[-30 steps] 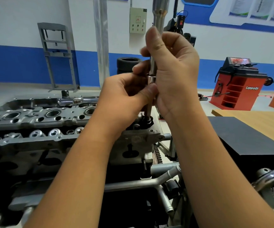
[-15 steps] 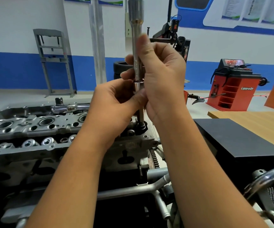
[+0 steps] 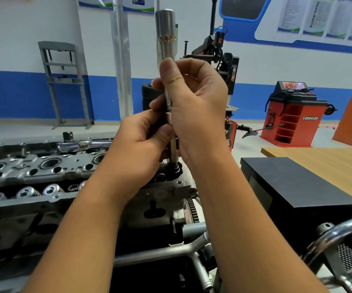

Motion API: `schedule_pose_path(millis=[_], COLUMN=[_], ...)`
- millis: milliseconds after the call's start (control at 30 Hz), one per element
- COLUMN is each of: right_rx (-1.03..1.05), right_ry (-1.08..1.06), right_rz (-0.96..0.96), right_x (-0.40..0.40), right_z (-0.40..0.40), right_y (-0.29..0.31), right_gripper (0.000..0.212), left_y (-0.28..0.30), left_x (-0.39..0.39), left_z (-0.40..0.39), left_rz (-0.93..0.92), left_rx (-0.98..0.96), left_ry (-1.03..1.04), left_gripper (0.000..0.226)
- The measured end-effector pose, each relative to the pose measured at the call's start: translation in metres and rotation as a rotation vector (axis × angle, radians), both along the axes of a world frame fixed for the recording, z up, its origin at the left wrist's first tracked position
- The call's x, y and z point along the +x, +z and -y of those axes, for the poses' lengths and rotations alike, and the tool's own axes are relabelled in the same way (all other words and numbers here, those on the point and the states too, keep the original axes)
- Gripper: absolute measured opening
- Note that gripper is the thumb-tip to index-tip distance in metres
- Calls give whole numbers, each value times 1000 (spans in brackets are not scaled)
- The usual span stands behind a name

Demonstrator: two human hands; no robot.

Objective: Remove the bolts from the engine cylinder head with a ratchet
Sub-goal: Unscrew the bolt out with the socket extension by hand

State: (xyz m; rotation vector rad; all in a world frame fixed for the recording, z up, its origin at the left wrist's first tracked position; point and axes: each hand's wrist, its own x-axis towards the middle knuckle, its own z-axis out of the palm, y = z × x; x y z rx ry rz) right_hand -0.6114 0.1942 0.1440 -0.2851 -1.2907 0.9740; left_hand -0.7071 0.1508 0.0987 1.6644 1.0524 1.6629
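I see the engine cylinder head (image 3: 44, 172) lying across the left and centre of the view, its bores and valve springs exposed. At its right end a long metal tool (image 3: 166, 49), a socket with an extension bar, stands upright with its lower tip at a bolt (image 3: 176, 167) seated in the head. My left hand (image 3: 141, 144) is closed around the lower shaft, thumb pressed against the bar just above the head. My right hand (image 3: 194, 106) wraps the middle of the shaft, fingers (image 3: 168, 75) curled shut on it, thumb pointing up along the thick upper barrel. Both hands touch each other at the bar.

A ratchet (image 3: 82, 143) lies flat on the far edge of the head, to the left of my hands, square drive pointing up, nobody holding it.

To the right, near, sits a black box (image 3: 293, 187) on a wooden surface (image 3: 329, 159). Farther right stands a red machine (image 3: 295, 115). A grey metal frame (image 3: 65, 81) leans at the far wall on the left.
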Motion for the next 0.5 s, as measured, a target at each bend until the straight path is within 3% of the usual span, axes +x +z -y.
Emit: schedule_pose_path(millis=[300,500], right_rx=[-5,-11], right_ry=[40,8], right_rz=[70,41], right_x=[4,6], right_z=[6,3], right_y=[4,5], right_gripper=[15,16], left_y=[0,-1], left_x=[1,3], left_z=[3,3], left_rz=[-28,-55], left_rx=[78,13], left_ry=[150,10], left_gripper=[42,20])
